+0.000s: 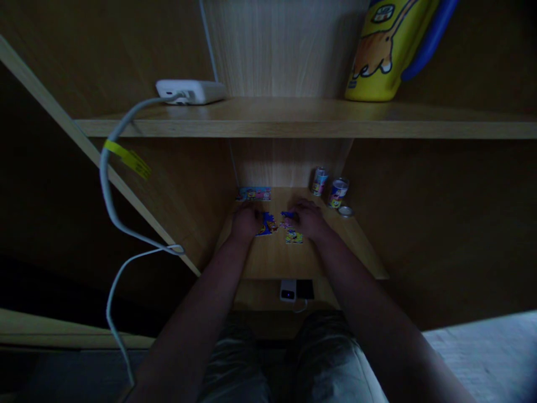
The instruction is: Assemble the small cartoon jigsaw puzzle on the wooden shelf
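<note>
Nearest, at 6 o'clock, a small white box-shaped device (287,290) with a dark one beside it sits on the front lip of the light wooden desk (272,260); a forearm dragged back could knock either off.

Beyond, the left hand (245,220) lies palm down, touching the blue cartoon-printed jigsaw cluster (267,224) at its 3 o'clock. The right hand (308,218) rests at the 3 o'clock side of the loose blue and yellow jigsaw pieces (292,229). In this dim light I cannot tell whether either hand pinches a piece or only presses on it, so a careless slide could scatter the joined cluster.

At 1 o'clock of the right hand stand 2 small printed tins (329,187) with a round silver lid (345,211) lying near; a reaching wrist might tip them.

Farther, on the wooden shelf (293,120), a white charger brick (191,91) trails a grey cable (109,196) at 10 o'clock, which a snagging elbow could pull down.
</note>
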Motion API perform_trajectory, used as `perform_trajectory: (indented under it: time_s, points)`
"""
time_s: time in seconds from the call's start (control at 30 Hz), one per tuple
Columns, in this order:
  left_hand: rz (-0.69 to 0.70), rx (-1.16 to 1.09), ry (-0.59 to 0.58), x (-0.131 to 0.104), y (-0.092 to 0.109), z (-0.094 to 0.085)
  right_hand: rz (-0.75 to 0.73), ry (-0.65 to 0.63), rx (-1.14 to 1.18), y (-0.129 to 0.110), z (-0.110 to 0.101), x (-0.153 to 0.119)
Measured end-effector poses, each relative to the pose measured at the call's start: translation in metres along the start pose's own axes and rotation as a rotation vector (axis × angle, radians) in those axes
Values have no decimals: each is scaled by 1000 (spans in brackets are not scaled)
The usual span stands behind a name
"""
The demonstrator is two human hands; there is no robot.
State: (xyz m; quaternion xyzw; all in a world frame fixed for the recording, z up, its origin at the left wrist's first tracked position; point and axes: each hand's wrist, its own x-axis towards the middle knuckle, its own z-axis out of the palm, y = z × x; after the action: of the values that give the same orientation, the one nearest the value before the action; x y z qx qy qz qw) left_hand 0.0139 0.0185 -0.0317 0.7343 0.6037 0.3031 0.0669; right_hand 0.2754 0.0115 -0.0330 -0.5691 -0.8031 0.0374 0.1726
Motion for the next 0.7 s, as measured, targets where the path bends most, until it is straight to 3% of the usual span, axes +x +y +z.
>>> perform_trajectory:
  time_s: [0.1,0.23,0.33,0.43,0.7]
  points:
    - [102,-10,6,-3,6,-3,16,-12,-12,0,0,0]
    - [356,-107,-80,-8,18,-3,23,-15,-4,-1,-1,-1]
    - [455,-110,-155,-11,27,-1,32,-14,6,-2,-1,-1]
    - [442,-75,-178,-13,30,-1,42,-10,0,-3,-1,-1]
    - [298,15,-80,-9,18,1,68,70,4,2,0,-2]
